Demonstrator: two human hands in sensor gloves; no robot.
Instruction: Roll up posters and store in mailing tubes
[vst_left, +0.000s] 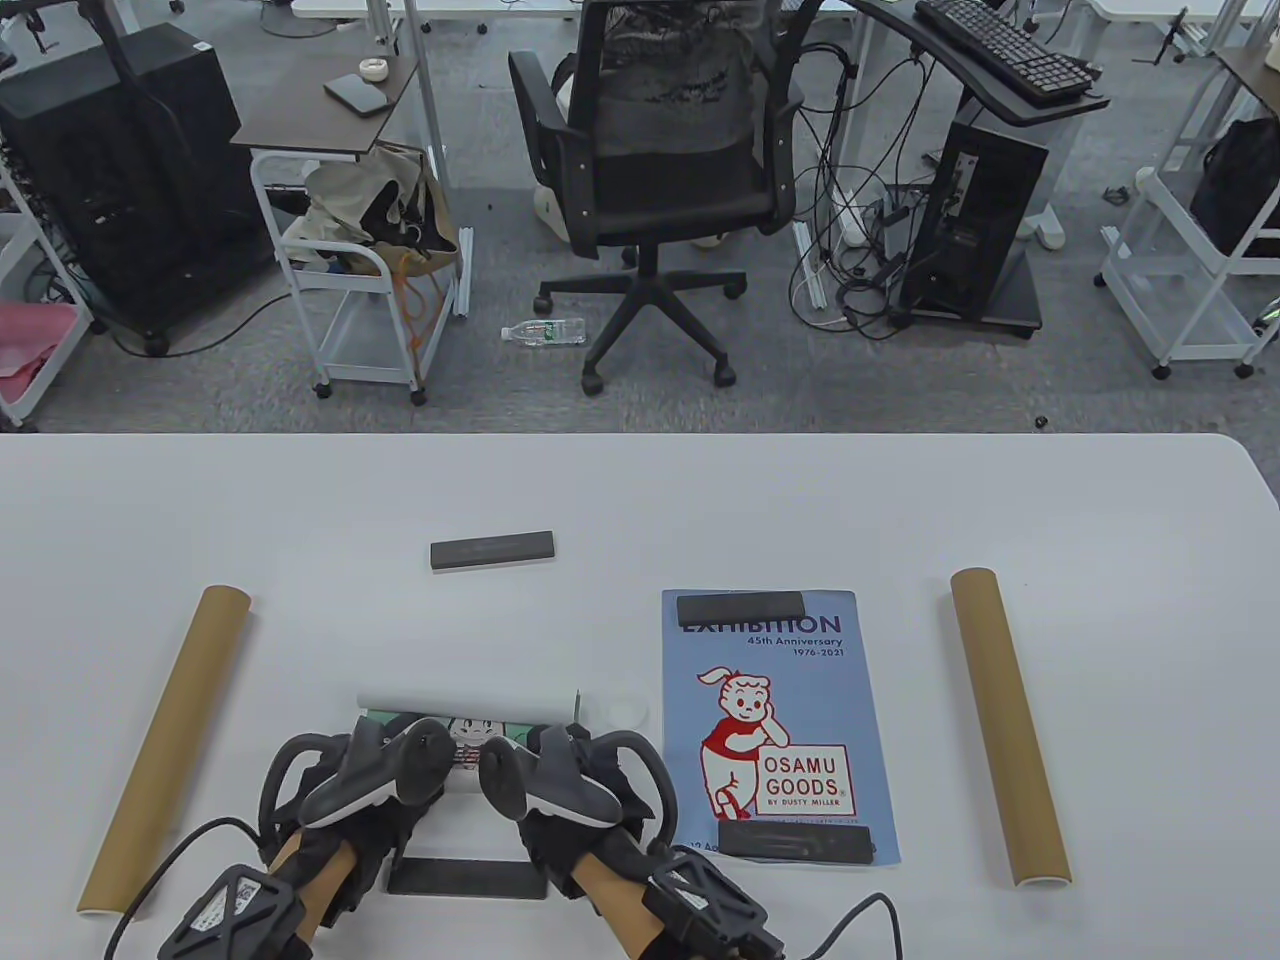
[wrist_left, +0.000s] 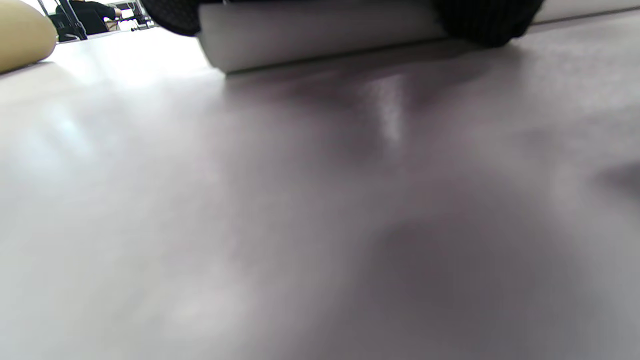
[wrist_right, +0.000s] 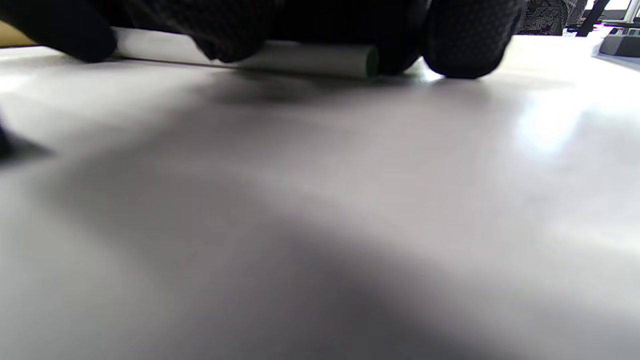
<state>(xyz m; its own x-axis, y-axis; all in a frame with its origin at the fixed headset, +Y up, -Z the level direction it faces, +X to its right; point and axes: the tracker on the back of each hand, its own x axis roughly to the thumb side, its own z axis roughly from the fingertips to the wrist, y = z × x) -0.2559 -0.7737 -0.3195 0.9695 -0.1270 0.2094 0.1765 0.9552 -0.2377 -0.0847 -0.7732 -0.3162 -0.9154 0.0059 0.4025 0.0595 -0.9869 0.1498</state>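
Note:
A half-rolled poster (vst_left: 470, 706) lies on the white table (vst_left: 640, 500) near the front, white back outward, with a strip of its printed face showing. My left hand (vst_left: 375, 765) and right hand (vst_left: 560, 770) both rest on the roll side by side, fingers curled over it. The left wrist view shows the roll (wrist_left: 320, 35) under my fingertips (wrist_left: 482, 22). The right wrist view shows its end (wrist_right: 310, 59) under my fingertips (wrist_right: 470, 42). A brown mailing tube (vst_left: 165, 750) lies to the left and a second tube (vst_left: 1010, 725) to the right.
A blue "Osamu Goods" poster (vst_left: 775, 730) lies flat on the right, held by black weight bars at its top (vst_left: 741, 606) and bottom (vst_left: 795, 840). One loose bar (vst_left: 492, 551) lies farther back, another (vst_left: 467, 878) between my wrists. A clear cap (vst_left: 622, 711) sits by the roll's right end.

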